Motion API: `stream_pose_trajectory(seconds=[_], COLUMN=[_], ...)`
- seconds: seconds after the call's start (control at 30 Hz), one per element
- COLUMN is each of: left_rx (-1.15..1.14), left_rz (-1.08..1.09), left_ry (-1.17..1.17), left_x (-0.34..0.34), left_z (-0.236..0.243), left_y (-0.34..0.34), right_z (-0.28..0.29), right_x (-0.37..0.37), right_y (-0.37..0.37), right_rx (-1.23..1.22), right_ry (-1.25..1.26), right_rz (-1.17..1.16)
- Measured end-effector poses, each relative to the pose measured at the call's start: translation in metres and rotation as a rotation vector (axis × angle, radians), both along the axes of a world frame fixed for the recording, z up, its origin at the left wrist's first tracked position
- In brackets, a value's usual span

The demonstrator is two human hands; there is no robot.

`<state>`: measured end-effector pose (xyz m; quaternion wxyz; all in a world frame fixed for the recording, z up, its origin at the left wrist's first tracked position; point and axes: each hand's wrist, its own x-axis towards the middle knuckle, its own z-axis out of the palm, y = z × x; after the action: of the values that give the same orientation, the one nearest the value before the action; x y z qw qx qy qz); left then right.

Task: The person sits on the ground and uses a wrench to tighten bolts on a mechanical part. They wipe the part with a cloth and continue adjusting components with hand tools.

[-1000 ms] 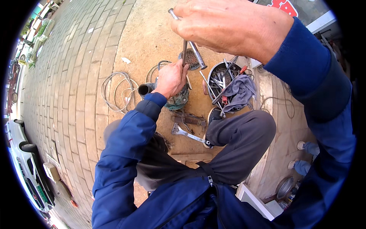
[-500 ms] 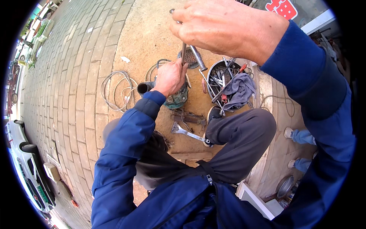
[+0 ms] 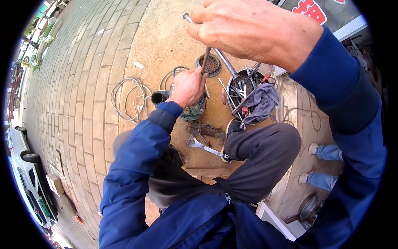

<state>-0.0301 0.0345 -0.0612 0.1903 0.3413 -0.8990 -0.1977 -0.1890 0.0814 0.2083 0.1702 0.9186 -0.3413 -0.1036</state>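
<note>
My left hand [image 3: 188, 88] is closed around the lower part of a dark metal rod [image 3: 206, 59], just above a green-grey pump-like machine [image 3: 194, 111] with an open, dark round pipe mouth [image 3: 157, 98]. The rod's lower end is hidden by that hand. Higher up and nearer the camera, my right hand [image 3: 257, 33] is closed on a shiny steel bar [image 3: 226, 63]. One tip of the bar shows left of the fingers, and the other slants down toward a tool bucket. The rod's top goes behind my right hand, so whether it touches the bar is hidden.
The bucket [image 3: 238, 71] holds several metal tools and a grey-purple rag [image 3: 263, 99]. A perforated round plate [image 3: 212, 66] lies beyond the machine. Coiled cable [image 3: 124, 99] is at left. A broad-headed steel tool [image 3: 206, 147] lies by my shoe. Another person's legs [image 3: 327, 152] stand at right.
The steel bar has swung, its lower end shifting right to above the bucket. My right hand has moved slightly right. My left hand stays on the rod. The view has shifted a little.
</note>
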Motion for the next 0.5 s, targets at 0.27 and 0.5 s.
stream_pose_trajectory(seconds=[0.27, 0.5], left_rx=[0.023, 0.043], left_rz=[-0.030, -0.001], left_ry=[0.035, -0.007], left_x=[-0.010, -0.004], left_z=[-0.002, -0.003], left_y=[-0.002, -0.003], right_z=[-0.043, -0.044], right_x=[-0.001, 0.002], right_y=[-0.015, -0.004], right_rx=[0.219, 0.027], right_ry=[-0.382, -0.422], right_rz=[-0.324, -0.301])
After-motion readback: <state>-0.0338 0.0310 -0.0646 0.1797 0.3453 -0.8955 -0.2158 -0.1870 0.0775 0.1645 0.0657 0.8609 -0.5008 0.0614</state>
